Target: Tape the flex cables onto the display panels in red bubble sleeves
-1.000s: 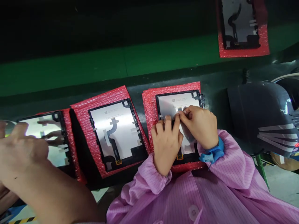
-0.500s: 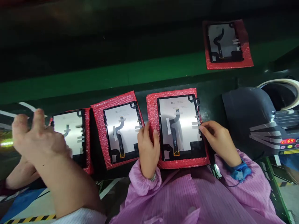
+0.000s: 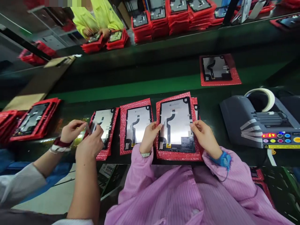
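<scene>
Gripping the panel (image 3: 176, 125) by both side edges, left hand (image 3: 148, 136) and right hand (image 3: 204, 136) pinched shut; next, lifting it level off the bench (image 3: 211, 103), I judge.

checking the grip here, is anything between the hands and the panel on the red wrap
Nothing visible. The left hand touches the left edge of the panel and the right hand its right edge, on the red wrap.

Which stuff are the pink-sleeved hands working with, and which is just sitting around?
In hand:
- left hand and right hand, gripping the sides of the red bubble-wrap pad
- silver panel lying on it

Sitting around:
- middle panel
- panel on the green belt
- tape dispenser
- co-worker's hands
</scene>
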Demonstrator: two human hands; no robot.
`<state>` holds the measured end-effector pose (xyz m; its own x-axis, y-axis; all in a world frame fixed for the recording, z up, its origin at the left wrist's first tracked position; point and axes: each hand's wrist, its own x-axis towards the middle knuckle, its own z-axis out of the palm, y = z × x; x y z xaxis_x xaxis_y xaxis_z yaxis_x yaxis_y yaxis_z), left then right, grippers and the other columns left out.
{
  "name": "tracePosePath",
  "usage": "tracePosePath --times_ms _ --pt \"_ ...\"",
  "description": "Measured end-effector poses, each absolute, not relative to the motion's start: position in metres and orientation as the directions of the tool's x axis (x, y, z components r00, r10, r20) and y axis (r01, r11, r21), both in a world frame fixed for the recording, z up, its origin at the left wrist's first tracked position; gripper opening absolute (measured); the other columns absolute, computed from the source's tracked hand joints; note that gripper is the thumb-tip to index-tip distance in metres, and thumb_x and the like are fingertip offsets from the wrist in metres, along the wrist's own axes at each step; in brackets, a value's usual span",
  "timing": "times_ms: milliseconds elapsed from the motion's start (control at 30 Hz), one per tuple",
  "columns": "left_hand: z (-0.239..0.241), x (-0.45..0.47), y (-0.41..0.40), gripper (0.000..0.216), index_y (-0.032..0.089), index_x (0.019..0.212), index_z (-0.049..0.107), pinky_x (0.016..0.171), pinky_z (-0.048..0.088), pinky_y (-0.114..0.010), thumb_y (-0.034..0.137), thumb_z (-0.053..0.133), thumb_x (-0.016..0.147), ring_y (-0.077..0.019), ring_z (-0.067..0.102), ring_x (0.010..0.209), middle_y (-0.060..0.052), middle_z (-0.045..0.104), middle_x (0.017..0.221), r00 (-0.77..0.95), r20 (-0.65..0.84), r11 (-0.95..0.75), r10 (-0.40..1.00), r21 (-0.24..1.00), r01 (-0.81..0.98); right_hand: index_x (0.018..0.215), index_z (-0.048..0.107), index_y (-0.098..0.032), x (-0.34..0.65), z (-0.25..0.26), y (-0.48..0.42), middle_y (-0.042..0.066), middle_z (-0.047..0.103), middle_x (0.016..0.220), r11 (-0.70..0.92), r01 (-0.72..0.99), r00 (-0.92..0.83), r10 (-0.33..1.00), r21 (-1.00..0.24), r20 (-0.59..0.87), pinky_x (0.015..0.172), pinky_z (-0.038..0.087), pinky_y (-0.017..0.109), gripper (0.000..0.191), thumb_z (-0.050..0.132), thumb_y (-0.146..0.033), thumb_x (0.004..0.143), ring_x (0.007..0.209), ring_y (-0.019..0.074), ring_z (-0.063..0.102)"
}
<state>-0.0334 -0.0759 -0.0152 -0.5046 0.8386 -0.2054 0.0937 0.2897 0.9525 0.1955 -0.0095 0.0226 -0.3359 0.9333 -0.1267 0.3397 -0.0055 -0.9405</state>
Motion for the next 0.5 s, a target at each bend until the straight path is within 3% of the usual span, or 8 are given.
tracePosePath --times_ms 67,167,300,400,500 --pt "-0.014 -0.038 -0.076 0.046 0.015 0.082 0.062 0.07 0.049 -0.028 0.058 0.071 0.07 -0.0166 0.062 0.074 -0.004 0.065 0.078 -0.508 -0.2 0.279 0.838 0.957 0.083 0.085 0.052 -0.019 0.187 0.017 -0.008 -0.003 0.051 0.066 -0.069 0.223 -0.36 0.921 -0.972 -0.148 0.057 0.037 0.025 0.033 0.053 -0.052 0.084 0.059 0.0121 0.049" --pt "-0.006 -0.047 -0.084 0.046 0.017 0.093 0.058 0.07 0.048 -0.027 0.06 0.064 0.076 -0.0154 0.061 0.077 -0.002 0.064 0.084 -0.567 -0.137 0.251 0.812 0.959 0.128 0.086 0.051 -0.019 0.173 0.015 -0.008 -0.006 0.045 0.06 -0.105 0.188 -0.423 0.889 -0.976 -0.177 0.052 0.035 0.024 0.03 0.054 -0.049 0.082 0.052 0.0106 0.044" --pt "0.013 -0.087 -0.104 0.043 0.022 0.107 0.052 0.067 0.047 -0.027 0.06 0.055 0.087 -0.0133 0.058 0.072 0.001 0.062 0.081 -0.63 -0.062 0.289 0.774 0.92 0.264 0.093 0.06 -0.017 0.159 0.03 -0.007 0.0 0.061 0.073 0.069 0.26 -0.532 0.843 -0.963 -0.083 0.061 0.045 0.027 0.026 0.054 -0.042 0.086 0.062 0.0133 0.057" --pt "0.022 -0.128 -0.112 0.041 0.023 0.099 0.053 0.064 0.046 -0.027 0.063 0.046 0.093 -0.0112 0.054 0.065 0.003 0.059 0.071 -0.646 0.0 0.361 0.764 0.829 0.427 0.102 0.065 -0.017 0.162 0.043 0.002 0.002 0.065 0.077 0.216 0.337 -0.566 0.824 -0.916 -0.014 0.068 0.046 0.027 0.028 0.055 -0.038 0.088 0.068 0.0139 0.06" --pt "0.026 -0.155 -0.116 0.047 0.024 0.086 0.053 0.062 0.047 -0.028 0.066 0.035 0.096 -0.0121 0.052 0.062 0.002 0.055 0.063 -0.609 0.125 0.395 0.783 0.656 0.643 0.098 0.067 -0.016 0.175 0.043 0.018 0.003 0.067 0.078 0.23 0.365 -0.565 0.825 -0.902 -0.018 0.067 0.046 0.026 0.026 0.055 -0.036 0.087 0.068 0.014 0.061"
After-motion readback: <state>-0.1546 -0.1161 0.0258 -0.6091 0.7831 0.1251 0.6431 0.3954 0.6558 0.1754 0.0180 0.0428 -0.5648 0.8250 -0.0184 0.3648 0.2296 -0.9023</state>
